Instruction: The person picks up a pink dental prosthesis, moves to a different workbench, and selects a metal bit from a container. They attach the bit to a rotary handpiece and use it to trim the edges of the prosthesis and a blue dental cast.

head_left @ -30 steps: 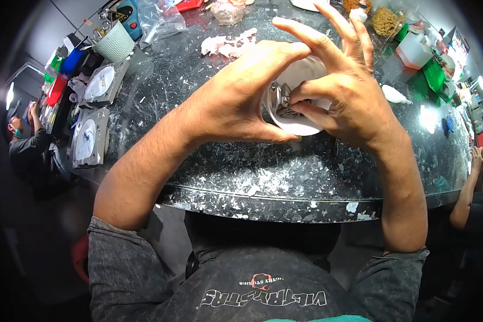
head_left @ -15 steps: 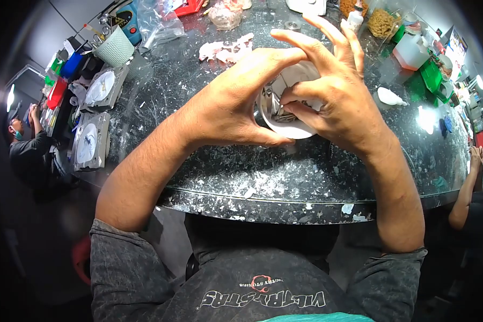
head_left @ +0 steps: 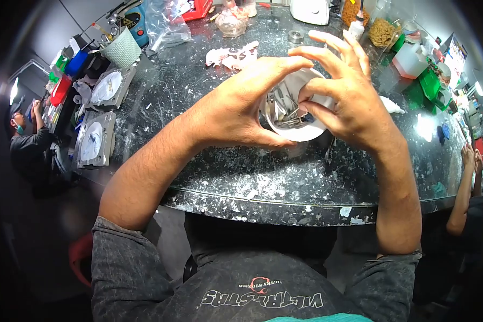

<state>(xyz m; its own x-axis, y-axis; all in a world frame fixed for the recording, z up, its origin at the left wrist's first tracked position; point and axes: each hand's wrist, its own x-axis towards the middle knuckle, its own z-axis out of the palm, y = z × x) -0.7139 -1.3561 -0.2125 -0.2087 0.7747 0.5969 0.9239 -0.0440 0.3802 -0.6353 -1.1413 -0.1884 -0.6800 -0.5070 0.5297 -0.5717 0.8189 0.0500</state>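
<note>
A round white container [head_left: 309, 132] is tilted toward me above the black table, with several small metal pieces [head_left: 285, 110] inside. My left hand [head_left: 241, 104] is wrapped round its left side, thumb below and fingers above. My right hand [head_left: 349, 99] reaches into its right part; thumb and index finger are pinched together, and whatever lies between their tips is too small to tell. The other right fingers are spread upward. Crumpled pinkish-white material [head_left: 232, 57] lies behind my left hand.
Two grey slabs with white discs [head_left: 93, 140] sit at the left, near a woven cup of tools [head_left: 121, 48]. A glass jar [head_left: 231, 24], a small bottle [head_left: 357, 26] and a canister [head_left: 410, 60] stand farther back. Co-workers [head_left: 29, 131] [head_left: 460, 206] are at both sides.
The thumb and index finger of my right hand have shifted right within the container, showing more of the metal pieces. My left hand still holds the container. The view has shifted slightly.
</note>
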